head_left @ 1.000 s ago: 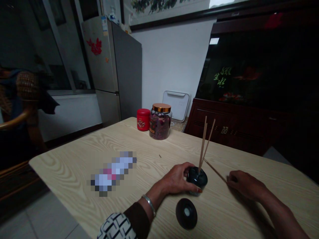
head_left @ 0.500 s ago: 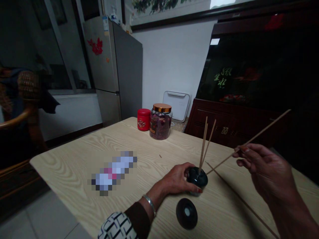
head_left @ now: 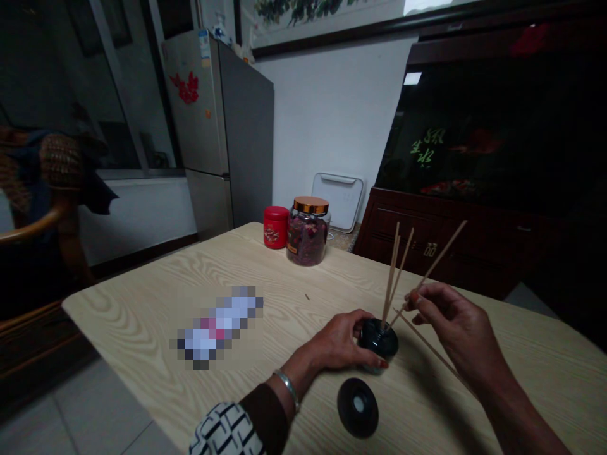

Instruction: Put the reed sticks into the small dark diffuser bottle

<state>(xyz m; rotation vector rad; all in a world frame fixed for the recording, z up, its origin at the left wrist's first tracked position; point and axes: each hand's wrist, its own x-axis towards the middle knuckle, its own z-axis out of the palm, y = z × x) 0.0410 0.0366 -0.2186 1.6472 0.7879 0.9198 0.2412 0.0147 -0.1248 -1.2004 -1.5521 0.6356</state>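
Note:
My left hand [head_left: 339, 344] grips a small dark round pot [head_left: 378, 338] on the wooden table [head_left: 142, 309]. Two thin wooden sticks [head_left: 392, 275] stand tilted in the pot. My right hand [head_left: 450, 319] pinches a third thin stick [head_left: 439, 262] between its fingers, just right of the pot, with the stick's lower end near the pot's top. Another stick [head_left: 424, 341] lies slanted on the table under my right hand. In front of the pot lies a round dark lid [head_left: 358, 407] with a pale centre.
At the table's far edge stand a red tin [head_left: 275, 227] and a glass jar of dried rosebuds [head_left: 308, 235] with a copper lid. A pixelated object [head_left: 218, 328] lies left of my hands. A fridge [head_left: 218, 126], dark fish tank [head_left: 474, 126] and wooden chair [head_left: 33, 230] surround the table.
My right hand has risen from the table with a stick and moved left toward the pot. The held stick now stands steeper. My left hand and the pot have not moved.

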